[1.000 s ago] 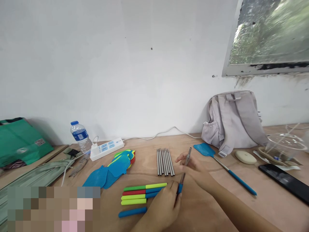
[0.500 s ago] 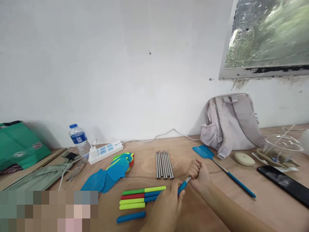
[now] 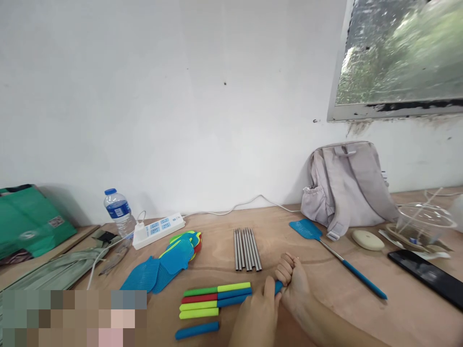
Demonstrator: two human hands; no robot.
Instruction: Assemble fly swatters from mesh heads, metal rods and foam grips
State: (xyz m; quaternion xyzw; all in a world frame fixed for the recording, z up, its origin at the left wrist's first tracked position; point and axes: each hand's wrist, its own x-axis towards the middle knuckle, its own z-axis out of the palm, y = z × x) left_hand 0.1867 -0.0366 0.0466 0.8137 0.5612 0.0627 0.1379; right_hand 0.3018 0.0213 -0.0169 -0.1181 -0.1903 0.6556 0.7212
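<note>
My left hand (image 3: 257,308) is wrapped round a blue plastic handle (image 3: 278,287), of which only a short end shows. My right hand (image 3: 292,277) makes a fist right beside it, round the metal rod at the handle's end; the rod is now hidden by the fingers. Left of my hands lie several loose coloured handles (image 3: 200,313) in green, red, yellow and blue. Beyond them is a row of thin metal rods (image 3: 247,249). An assembled blue fly swatter (image 3: 363,278) rests to the right of my right hand.
Overlapping swatter heads (image 3: 180,254) lie at left, near a power strip (image 3: 159,230) and a water bottle (image 3: 118,210). Further right are a grey backpack (image 3: 356,188), a cream oval case (image 3: 368,240), a black phone (image 3: 428,274) and a clear plastic bowl (image 3: 427,219).
My two hands have come closer together. The stretch of metal rod that showed between them is covered now, and less of the blue handle shows.
</note>
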